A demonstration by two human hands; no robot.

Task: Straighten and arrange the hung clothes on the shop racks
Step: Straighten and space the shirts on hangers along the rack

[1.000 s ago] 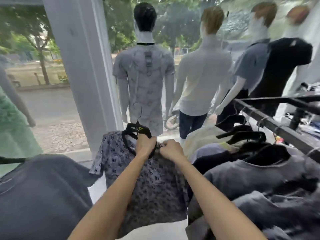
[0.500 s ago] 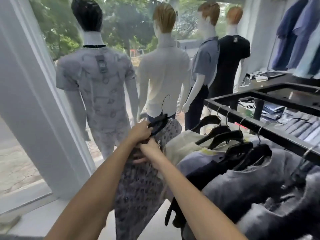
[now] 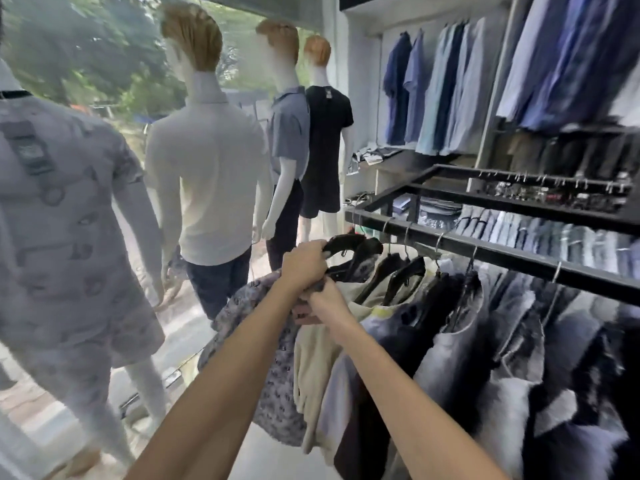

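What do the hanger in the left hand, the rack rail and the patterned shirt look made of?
The hanger looks like black moulded plastic, slightly glossy, thick contoured arms. The rack rail is probably metal painted matte black: a straight, square-edged bar. The patterned shirt is thin, soft, matte fabric draping in folds; fibre unclear.

Grey and dark shirts on black plastic hangers (image 3: pixel 485 341) hang packed shoulder to shoulder along the black metal rack rail (image 3: pixel 502 255). At its window end the left hand (image 3: pixel 304 268) grips a black hanger (image 3: pixel 349 242) and the right hand (image 3: pixel 325 303) grips the grey patterned shirt (image 3: pixel 277 393). Pale floor (image 3: pixel 263 460) lies open between the rack and the white mannequins (image 3: pixel 207 168).
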